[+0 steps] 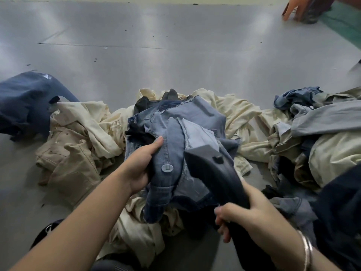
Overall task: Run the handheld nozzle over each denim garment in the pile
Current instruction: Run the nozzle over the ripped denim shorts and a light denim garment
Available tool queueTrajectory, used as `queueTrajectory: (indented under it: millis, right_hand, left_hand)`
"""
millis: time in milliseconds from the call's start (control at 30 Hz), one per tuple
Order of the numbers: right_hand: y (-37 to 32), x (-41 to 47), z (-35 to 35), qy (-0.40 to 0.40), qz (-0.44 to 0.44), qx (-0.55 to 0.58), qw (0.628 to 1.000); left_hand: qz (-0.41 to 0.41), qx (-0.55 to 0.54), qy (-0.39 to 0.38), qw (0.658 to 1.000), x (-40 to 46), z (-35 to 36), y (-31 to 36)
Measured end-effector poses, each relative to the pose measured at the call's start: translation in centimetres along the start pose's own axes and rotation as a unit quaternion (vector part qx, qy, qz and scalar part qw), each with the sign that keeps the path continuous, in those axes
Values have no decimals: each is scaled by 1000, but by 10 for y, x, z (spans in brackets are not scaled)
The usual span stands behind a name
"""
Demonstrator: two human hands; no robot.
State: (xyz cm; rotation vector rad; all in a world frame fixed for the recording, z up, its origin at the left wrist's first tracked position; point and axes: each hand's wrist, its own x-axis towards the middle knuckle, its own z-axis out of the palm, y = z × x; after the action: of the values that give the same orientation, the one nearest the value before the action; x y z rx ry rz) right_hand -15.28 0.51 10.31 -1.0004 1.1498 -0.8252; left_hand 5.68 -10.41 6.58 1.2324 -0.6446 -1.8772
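Note:
A light-blue denim garment (187,122) with a round button tab lies on top of the pile at the centre. My left hand (142,163) grips its left edge, thumb on top of the fabric. My right hand (246,216) grips the handle of a dark handheld nozzle (213,169), and a bangle sits on that wrist. The nozzle's grey mouth rests on the garment's right half. A cream and beige pile of clothes (82,137) spreads beneath and around it.
A dark-blue garment (25,102) lies at the far left, and more blue and grey denim (312,112) is heaped at the right. The grey metal table (175,55) stretches beyond the pile. Another person's hand (293,8) rests at the top right corner.

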Motion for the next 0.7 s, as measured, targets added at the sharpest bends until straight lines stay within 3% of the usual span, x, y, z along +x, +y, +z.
queueTrajectory:
  millis: [133,233,400,533,600,700]
  right_hand:
    - [7,-4,11,-82,-6,-48,995]
    - [10,0,19,-77,-10,-96,992]
    - [-3,17,25,20,-19,-35,999]
    - [-21,26,1,173,-91,22,980]
    - [-30,23,-11,208,-117,46,970]
    - [-36,15,-19,219,-132,54,965]
  left_hand:
    - [-16,-15,-7,1000,1,-1,-1]
    - [-23,-38,-19,999,0,3,-3]
    - [-47,-5,-39,998,2,6,-8]
    - [-50,21,-3,998,-4,5,-5]
    - [-11,34,36,999,-6,5,8]
    - [116,79,78,987,-1,12,50]
